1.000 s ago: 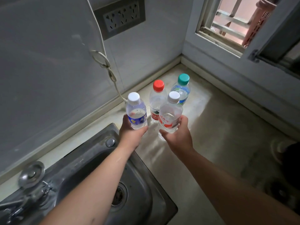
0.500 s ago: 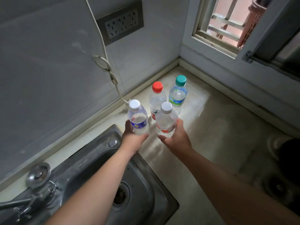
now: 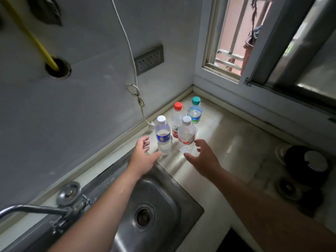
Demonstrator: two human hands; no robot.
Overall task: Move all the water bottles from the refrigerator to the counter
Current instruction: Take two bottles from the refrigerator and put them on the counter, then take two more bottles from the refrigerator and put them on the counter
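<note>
Several water bottles stand upright in the corner of the counter. Nearest me are a white-capped bottle with a blue label and a white-capped bottle with a red label. Behind them stand a red-capped bottle and a green-capped bottle. My left hand hovers just left of the blue-label bottle, fingers spread, holding nothing. My right hand hovers just right of the red-label bottle, also with spread fingers and nothing in it.
A steel sink with a faucet lies below my arms. A white cord hangs down the wall to a plug by the bottles. A wall socket, a window and a dark object at right.
Both hands have let go of the two white-capped bottles, which now stand on the counter, and drawn back with fingers spread. The camera has tilted up.
</note>
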